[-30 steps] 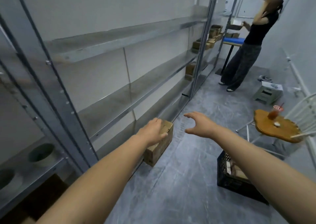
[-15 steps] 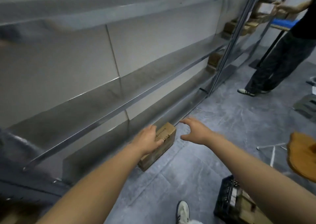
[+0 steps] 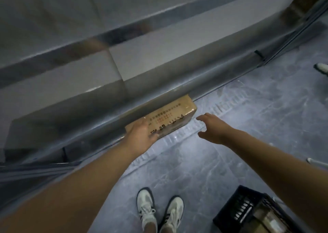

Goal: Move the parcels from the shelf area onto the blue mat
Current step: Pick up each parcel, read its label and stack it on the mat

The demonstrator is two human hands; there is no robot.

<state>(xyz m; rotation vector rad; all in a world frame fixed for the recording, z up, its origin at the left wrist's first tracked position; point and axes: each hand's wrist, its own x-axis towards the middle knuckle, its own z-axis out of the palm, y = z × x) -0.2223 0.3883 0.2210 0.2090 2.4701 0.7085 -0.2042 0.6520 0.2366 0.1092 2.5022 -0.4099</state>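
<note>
A brown cardboard parcel (image 3: 170, 115) with dark printed text lies at the front edge of the lowest metal shelf (image 3: 99, 126), partly under the shelf above. My left hand (image 3: 142, 135) grips its near left end, fingers curled over the near edge. My right hand (image 3: 211, 128) hovers just right of the parcel with fingers spread and holds nothing. The blue mat is out of view.
A black plastic crate (image 3: 236, 209) holding brown parcels (image 3: 266, 218) stands on the grey floor at lower right. My two white shoes (image 3: 159, 213) are below the hands. Another parcel (image 3: 298, 3) shows blurred at the top right, and another person's shoe (image 3: 322, 67) at the right edge.
The view has tilted down toward the floor. My left hand stays on the parcel, which now sits lower by the bottom shelf edge; my right hand remains spread beside it.
</note>
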